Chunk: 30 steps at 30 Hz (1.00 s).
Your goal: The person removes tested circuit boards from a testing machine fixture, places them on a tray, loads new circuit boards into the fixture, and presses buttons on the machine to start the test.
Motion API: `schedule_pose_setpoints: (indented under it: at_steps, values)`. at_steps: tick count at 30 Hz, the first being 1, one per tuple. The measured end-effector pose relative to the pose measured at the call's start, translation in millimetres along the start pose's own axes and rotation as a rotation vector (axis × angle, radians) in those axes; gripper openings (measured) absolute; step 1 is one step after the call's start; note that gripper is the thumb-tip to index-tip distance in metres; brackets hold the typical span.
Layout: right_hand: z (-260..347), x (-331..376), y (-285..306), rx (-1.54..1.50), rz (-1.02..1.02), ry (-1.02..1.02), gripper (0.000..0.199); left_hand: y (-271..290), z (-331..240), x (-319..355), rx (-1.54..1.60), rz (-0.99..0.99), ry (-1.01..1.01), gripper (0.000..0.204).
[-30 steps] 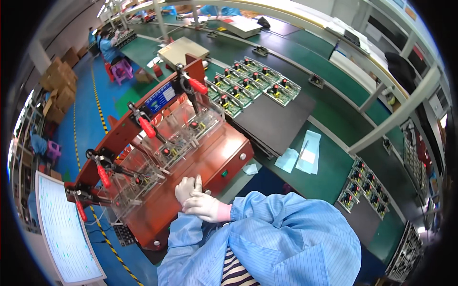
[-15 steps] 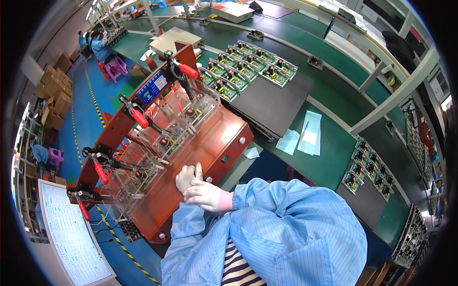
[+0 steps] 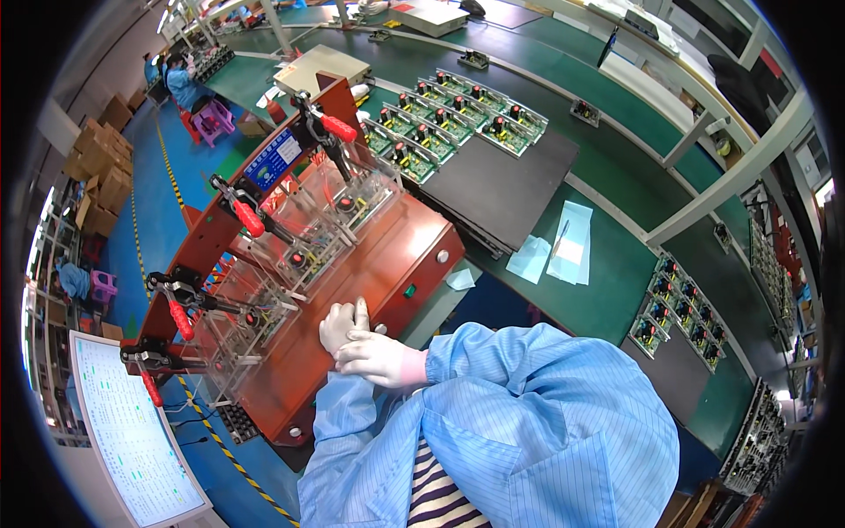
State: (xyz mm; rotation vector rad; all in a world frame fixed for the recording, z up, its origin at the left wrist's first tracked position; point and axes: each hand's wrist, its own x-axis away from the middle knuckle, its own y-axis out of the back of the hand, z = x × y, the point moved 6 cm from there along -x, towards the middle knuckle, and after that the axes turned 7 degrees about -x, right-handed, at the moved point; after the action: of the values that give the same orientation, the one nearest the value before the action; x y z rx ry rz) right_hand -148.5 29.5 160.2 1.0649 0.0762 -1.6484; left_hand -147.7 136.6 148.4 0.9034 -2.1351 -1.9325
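Note:
My left hand (image 3: 336, 326), in a white glove, rests on the front of the reddish-brown test fixture (image 3: 387, 264), one digit held apart and the others loosely bent. Across its wrist lies my right hand (image 3: 374, 358), also gloved, fingers lying flat; neither hand shows anything held. Clear plastic covers (image 3: 304, 255) on the fixture enclose circuit boards (image 3: 297, 260). Above them stand several toggle clamps with red handles (image 3: 249, 218). Knobs (image 3: 442, 256) and a green switch (image 3: 408, 290) sit on the fixture's front side.
A screen (image 3: 132, 431) stands at lower left. Boards with green bases (image 3: 458, 114) lie in rows on a black mat (image 3: 519, 180) beyond the fixture; more boards (image 3: 678, 312) are at right. Light-blue sheets (image 3: 572, 242) lie on the green bench. A co-worker (image 3: 183, 86) sits far left.
The fixture and my hands appear slightly farther left and up in the picture. The hands keep the same pose, right over left.

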Motion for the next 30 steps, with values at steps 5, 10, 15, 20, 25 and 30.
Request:
schedule_pose_setpoints:
  at_steps: [5,10,15,20,25,30]
  values:
    - [0.1,-0.4,0.8,-0.004,0.013,-0.007,0.032,0.6,2.2,-3.4,0.025,0.036,0.121,0.047]
    - [0.0,0.4,-0.3,0.004,-0.001,-0.007,0.033,1.4,2.4,-5.0,0.045,0.017,0.111,0.047]
    - [-3.8,1.7,-4.7,0.007,0.018,-0.045,0.038,2.7,-0.4,1.0,0.048,-0.027,-0.041,0.043]
    - [-2.7,0.9,-5.5,0.014,0.007,-0.033,0.037,-17.9,10.3,1.6,-0.062,0.034,-0.136,0.047]
    - [-3.0,0.1,-3.5,0.012,-0.034,-0.016,0.037,-20.1,8.0,2.1,-0.151,0.019,-0.323,0.066]
    - [-2.8,-0.8,-2.8,0.008,-0.037,-0.006,0.038,0.9,0.6,4.8,-0.061,-0.045,-0.304,0.05]
